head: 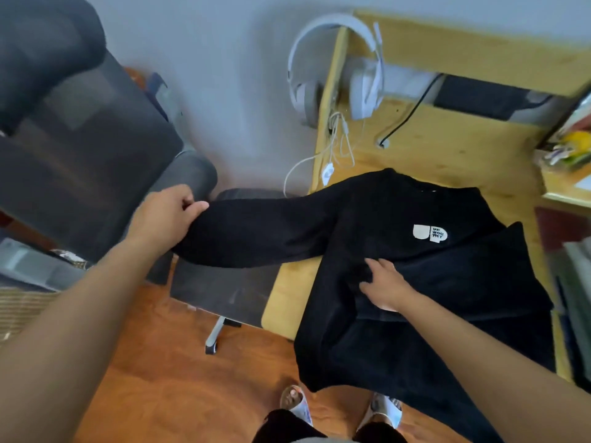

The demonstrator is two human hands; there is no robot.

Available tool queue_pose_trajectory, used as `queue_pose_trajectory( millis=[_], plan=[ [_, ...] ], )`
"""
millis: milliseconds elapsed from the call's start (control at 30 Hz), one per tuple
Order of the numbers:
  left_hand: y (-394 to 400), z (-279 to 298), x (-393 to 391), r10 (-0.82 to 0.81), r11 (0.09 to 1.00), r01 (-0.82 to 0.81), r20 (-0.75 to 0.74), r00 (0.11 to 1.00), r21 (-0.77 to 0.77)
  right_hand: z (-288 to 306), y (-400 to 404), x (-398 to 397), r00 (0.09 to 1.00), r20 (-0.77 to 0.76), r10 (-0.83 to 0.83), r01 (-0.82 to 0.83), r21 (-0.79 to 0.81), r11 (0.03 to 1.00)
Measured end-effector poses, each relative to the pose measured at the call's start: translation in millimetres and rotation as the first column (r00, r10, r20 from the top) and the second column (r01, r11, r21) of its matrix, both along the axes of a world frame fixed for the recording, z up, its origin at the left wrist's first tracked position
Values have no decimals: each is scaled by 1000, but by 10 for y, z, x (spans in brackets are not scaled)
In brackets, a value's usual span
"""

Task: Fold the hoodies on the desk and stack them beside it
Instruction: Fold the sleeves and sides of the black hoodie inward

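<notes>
A black hoodie (415,260) with a white chest logo lies spread on the wooden desk (447,148), its hem hanging over the desk's front edge. One sleeve is stretched out to the left, past the desk's side and over the chair seat. My left hand (166,215) grips the end of that sleeve. My right hand (383,282) rests with spread fingers on the hoodie's body, just below the logo. The other sleeve lies folded across the right side of the body.
A grey mesh office chair (80,148) stands left of the desk. White headphones (335,68) hang on the desk's left side with white cables. A black device (479,97) and cable sit at the desk's back; clutter (569,148) and books line the right.
</notes>
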State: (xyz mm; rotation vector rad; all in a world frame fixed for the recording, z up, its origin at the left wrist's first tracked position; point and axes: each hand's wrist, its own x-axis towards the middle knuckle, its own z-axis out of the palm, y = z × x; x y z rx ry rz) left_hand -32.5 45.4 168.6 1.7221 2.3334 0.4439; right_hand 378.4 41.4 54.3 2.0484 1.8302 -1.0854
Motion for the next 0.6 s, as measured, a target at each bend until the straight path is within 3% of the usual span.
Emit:
queue_pose_trajectory(
  millis=[100,167,200,233,300,367,400,433,500,533,600],
  plan=[
    [112,396,278,-159,982,162,39,986,-100,452,-101,-558,951,-277,137,-91,175,980],
    [149,615,563,-196,970,227,272,942,-90,763,-215,-1033,841,-473,262,-167,234,958],
    [154,722,723,-175,971,229,457,872,-64,915,-282,-1263,768,-551,325,-186,294,938],
    [160,838,873,-138,975,218,649,748,-43,1050,-330,-1456,708,-610,354,-139,371,918],
    [162,1062,1116,-104,968,252,913,394,2,1269,-279,-1632,635,-743,211,202,424,883],
    [157,1121,1295,-100,978,182,995,-31,104,1450,-72,-1529,506,-859,-70,589,285,757],
    [147,1056,1383,-112,985,114,985,-132,127,1501,58,-1409,365,-913,-184,713,146,686],
    [130,916,1504,-127,989,58,986,-112,134,1560,159,-1238,189,-949,-252,776,-13,631],
    [48,518,1801,-120,990,94,980,158,106,1644,236,-784,-169,-945,-281,769,-305,563],
    [-11,257,1959,-133,977,197,953,272,80,1657,194,-519,-294,-920,-261,745,-391,541],
    [-99,-260,2234,-171,913,404,846,505,-56,1539,-10,87,-425,-874,-234,722,-484,495]
  ],
)
